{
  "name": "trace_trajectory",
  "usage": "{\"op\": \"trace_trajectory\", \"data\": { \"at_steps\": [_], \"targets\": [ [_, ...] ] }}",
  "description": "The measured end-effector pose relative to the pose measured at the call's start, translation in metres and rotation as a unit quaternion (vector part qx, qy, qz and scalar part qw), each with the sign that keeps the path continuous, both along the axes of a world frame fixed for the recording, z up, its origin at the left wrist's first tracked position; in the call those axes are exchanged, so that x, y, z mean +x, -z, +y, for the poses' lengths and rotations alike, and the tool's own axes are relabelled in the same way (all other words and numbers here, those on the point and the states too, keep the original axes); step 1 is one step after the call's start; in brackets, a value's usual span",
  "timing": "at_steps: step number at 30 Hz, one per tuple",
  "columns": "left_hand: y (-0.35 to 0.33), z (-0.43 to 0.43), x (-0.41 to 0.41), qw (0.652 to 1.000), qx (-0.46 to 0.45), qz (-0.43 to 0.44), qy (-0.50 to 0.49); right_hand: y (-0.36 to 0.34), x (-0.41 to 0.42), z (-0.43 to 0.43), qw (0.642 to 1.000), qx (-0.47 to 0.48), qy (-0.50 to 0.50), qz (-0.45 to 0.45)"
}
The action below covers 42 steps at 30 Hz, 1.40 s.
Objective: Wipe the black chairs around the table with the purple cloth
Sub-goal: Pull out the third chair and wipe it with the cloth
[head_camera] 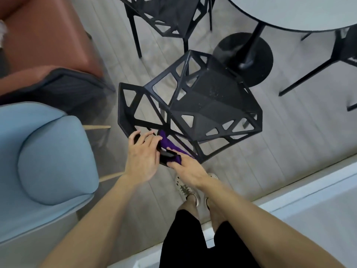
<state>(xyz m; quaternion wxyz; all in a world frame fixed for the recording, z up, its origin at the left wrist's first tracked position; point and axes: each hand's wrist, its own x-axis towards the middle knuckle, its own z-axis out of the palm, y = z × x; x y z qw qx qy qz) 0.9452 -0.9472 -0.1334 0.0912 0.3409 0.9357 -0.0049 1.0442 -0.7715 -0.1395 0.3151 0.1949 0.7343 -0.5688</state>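
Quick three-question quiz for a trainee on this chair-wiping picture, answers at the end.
1. True or false: the purple cloth lies on the round table.
2. Which hand holds the cloth against the nearest black chair? A: left hand. B: right hand.
3. Fill in: the armchair to the left of that chair is ___ in colour.
Key: 1 false, the cloth is on the chair's frame; 2 B; 3 light blue.
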Motion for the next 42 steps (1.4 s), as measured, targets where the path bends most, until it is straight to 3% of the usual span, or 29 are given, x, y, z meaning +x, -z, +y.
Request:
{"op": "trace_trajectory", "data": {
  "at_steps": [6,13,19,25,30,34,38,40,42],
  "targets": [
    [-0.001,0.005,-0.001,1.000,-0.014,0.012,-0.004,0.010,0.019,0.050,0.993,0.066,-0.017,-0.091],
    [0.003,0.002,-0.004,1.000,0.014,0.023,-0.001,-0.024,0.000,0.004,0.999,-0.002,-0.003,0.037],
    [0.000,0.005,-0.005,1.000,-0.009,0.023,-0.008,0.001,0.053,0.049,0.997,0.048,-0.003,-0.052],
    [-0.003,0.004,-0.004,1.000,-0.008,0.019,-0.004,-0.007,0.029,0.009,0.999,-0.005,0.002,0.040],
    [0.001,0.012,-0.001,0.998,0.018,0.043,-0.036,0.021,0.060,0.064,0.997,0.060,-0.011,-0.041],
    [0.001,0.022,-0.004,0.997,-0.028,0.035,-0.068,0.027,0.051,0.068,0.975,0.007,0.190,-0.117],
    [0.002,0.027,-0.012,0.989,-0.140,0.013,-0.038,0.016,0.035,0.066,0.908,-0.077,0.405,-0.077],
    [0.003,0.031,-0.014,0.982,-0.187,-0.011,-0.016,0.016,0.035,0.067,0.894,-0.090,0.435,-0.053],
    [0.002,0.030,-0.017,0.980,-0.196,-0.017,0.007,0.022,0.028,0.066,0.913,-0.063,0.401,-0.036]
  ]
}}
